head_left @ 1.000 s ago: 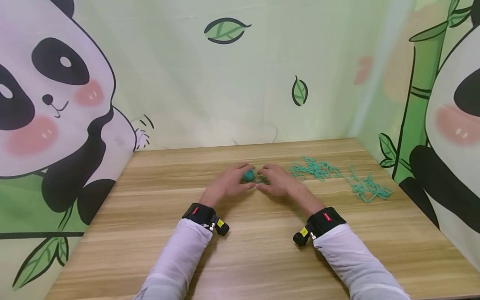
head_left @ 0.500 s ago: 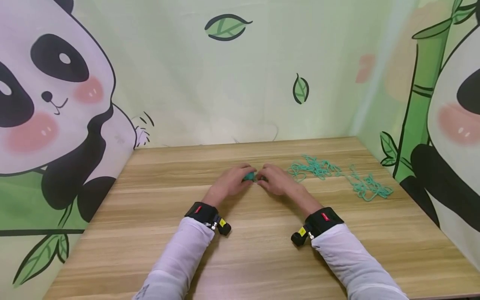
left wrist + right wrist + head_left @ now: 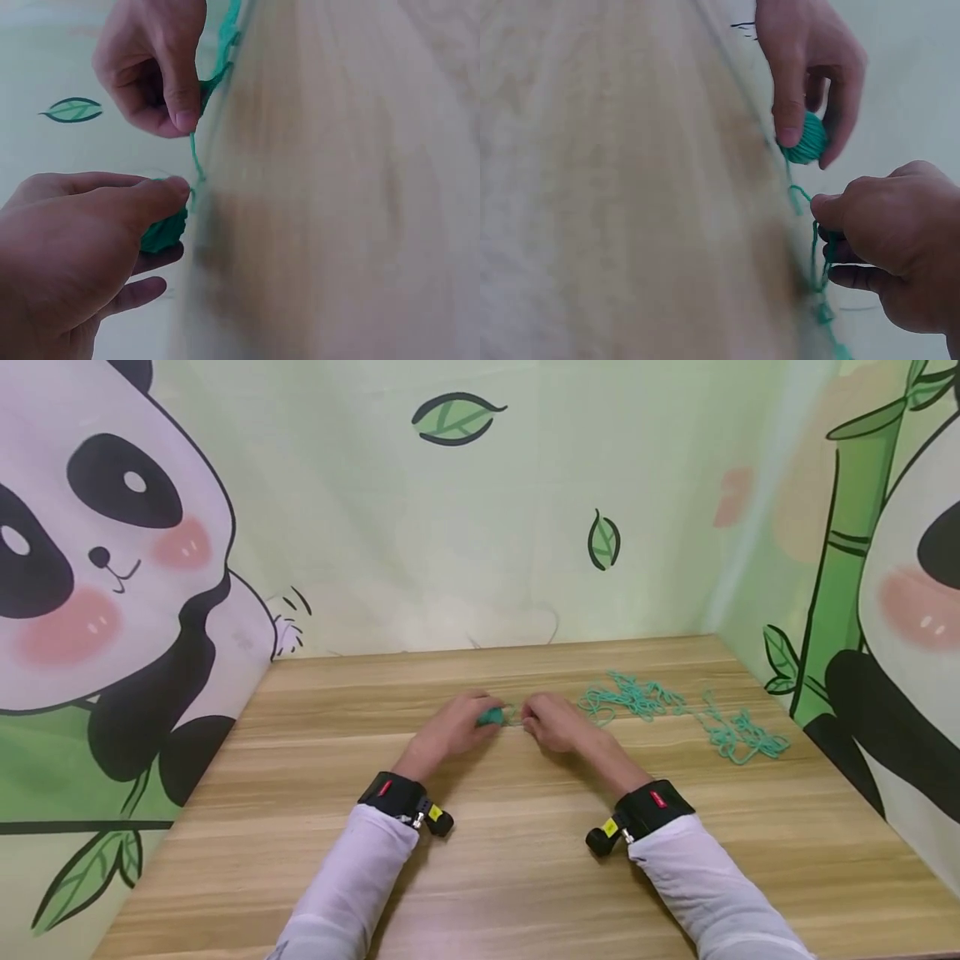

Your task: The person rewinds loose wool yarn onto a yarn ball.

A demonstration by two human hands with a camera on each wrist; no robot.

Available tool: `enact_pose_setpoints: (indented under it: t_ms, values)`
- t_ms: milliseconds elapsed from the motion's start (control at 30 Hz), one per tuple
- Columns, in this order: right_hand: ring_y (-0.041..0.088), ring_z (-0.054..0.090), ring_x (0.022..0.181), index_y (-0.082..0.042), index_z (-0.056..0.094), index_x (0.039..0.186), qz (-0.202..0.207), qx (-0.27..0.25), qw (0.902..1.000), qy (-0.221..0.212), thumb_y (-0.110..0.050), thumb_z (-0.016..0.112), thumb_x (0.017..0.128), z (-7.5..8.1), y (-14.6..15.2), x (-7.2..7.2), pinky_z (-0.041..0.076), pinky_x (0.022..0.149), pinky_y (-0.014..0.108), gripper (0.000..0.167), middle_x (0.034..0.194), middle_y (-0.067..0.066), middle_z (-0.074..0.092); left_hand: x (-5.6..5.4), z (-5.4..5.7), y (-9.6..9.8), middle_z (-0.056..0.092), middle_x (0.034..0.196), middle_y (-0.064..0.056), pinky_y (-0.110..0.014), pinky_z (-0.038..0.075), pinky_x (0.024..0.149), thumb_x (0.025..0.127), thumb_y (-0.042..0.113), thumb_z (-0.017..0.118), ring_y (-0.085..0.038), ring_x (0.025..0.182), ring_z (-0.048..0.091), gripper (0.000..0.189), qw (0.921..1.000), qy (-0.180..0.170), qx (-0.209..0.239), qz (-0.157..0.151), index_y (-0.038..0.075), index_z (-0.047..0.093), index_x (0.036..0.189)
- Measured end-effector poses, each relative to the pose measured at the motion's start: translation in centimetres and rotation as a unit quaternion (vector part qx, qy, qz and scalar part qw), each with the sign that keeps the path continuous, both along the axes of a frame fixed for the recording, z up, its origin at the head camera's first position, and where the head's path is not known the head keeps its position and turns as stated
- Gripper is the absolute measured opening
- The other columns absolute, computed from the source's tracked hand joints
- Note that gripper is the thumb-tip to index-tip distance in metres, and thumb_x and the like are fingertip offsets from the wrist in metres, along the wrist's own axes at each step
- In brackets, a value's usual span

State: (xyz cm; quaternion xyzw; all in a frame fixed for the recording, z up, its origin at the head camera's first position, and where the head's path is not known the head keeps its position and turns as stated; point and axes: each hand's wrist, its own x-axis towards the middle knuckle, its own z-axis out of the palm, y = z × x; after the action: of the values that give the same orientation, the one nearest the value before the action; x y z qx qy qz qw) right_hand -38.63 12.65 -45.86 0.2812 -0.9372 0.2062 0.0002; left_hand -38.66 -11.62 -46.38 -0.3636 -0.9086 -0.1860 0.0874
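A small wound ball of teal yarn (image 3: pixel 807 141) sits between the thumb and fingers of my left hand (image 3: pixel 453 727), just above the wooden table. My right hand (image 3: pixel 557 722), a short gap to the right, pinches the yarn strand (image 3: pixel 196 156) between thumb and forefinger. From the ball that strand crosses the gap to the right fingertips. Below them in the right wrist view, a loop of yarn (image 3: pixel 815 259) hangs by the curled fingers. Part of the ball is hidden behind the left thumb in the left wrist view.
Loose teal yarn lies on the wooden table (image 3: pixel 517 877) in a tangled heap (image 3: pixel 636 695) right of my right hand. A second heap (image 3: pixel 742 739) lies nearer the right edge, joined by a strand. A panda-print backdrop (image 3: pixel 375 527) stands behind the table.
Both hands were spread around the ball, then closed in. The left now grips the ball and has shifted slightly left; the right has curled and pinches the strand, so the gap between them is wider.
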Motion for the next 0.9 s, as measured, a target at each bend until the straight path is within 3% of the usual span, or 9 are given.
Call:
enact_pose_setpoints:
  t_ms: [167,367,500,600,767,900]
  values:
    - [0.023,0.069,0.093,0.002,0.074,0.113,-0.003,-0.045,0.9990,-0.004,-0.010,0.062,0.115,2.0,1.0,0.3,0.064,0.086,0.041,0.017,0.106,0.015,0.077,0.2,1.5,-0.5,0.079,0.126,-0.019,-0.045,0.069,0.098,0.108,0.015,0.078,-0.030,0.110,0.077,0.043,0.9996,-0.023,0.014,0.004,-0.003,0.069,0.146]
    - [0.020,0.061,0.085,0.001,0.072,0.115,0.006,-0.099,0.9950,0.002,-0.010,0.060,0.117,4.6,2.0,0.6,0.055,0.078,0.035,0.016,0.103,0.018,0.073,0.5,4.4,-1.5,0.081,0.129,-0.021,-0.046,0.070,0.094,0.108,0.017,0.078,-0.032,0.110,0.079,0.042,0.9980,0.008,0.063,0.000,-0.004,0.071,0.145]
    - [0.021,0.061,0.085,-0.003,0.072,0.115,-0.005,-0.127,0.9919,0.008,-0.012,0.059,0.118,6.2,2.5,1.4,0.054,0.078,0.034,0.016,0.104,0.018,0.075,1.4,6.5,-2.0,0.081,0.125,-0.017,-0.046,0.071,0.094,0.112,0.022,0.074,-0.029,0.108,0.078,0.042,0.9944,-0.019,0.104,0.008,0.003,0.070,0.149]
    - [0.021,0.062,0.083,-0.004,0.073,0.115,-0.007,-0.151,0.9884,0.015,-0.013,0.059,0.118,7.5,2.6,2.1,0.054,0.076,0.033,0.016,0.101,0.014,0.075,2.4,8.3,-2.4,0.079,0.119,-0.014,-0.046,0.071,0.094,0.113,0.023,0.072,-0.030,0.105,0.078,0.042,0.9869,-0.047,0.154,0.009,0.006,0.068,0.151]
    - [0.022,0.061,0.079,-0.006,0.073,0.115,0.002,-0.194,0.9802,0.037,-0.014,0.061,0.118,10.0,2.6,3.7,0.049,0.069,0.030,0.014,0.092,0.010,0.073,4.1,10.9,-2.9,0.080,0.117,-0.015,-0.035,0.069,0.087,0.112,0.018,0.073,-0.032,0.101,0.083,0.039,0.9697,-0.032,0.242,-0.016,0.005,0.067,0.148]
    - [0.025,0.067,0.083,-0.006,0.073,0.114,0.015,-0.243,0.9687,0.048,-0.013,0.062,0.117,11.9,2.7,5.1,0.044,0.061,0.026,0.013,0.093,0.013,0.075,5.4,12.6,-3.0,0.078,0.121,-0.016,-0.022,0.064,0.082,0.112,0.011,0.070,-0.026,0.098,0.080,0.036,0.9538,-0.030,0.295,-0.049,0.002,0.067,0.147]
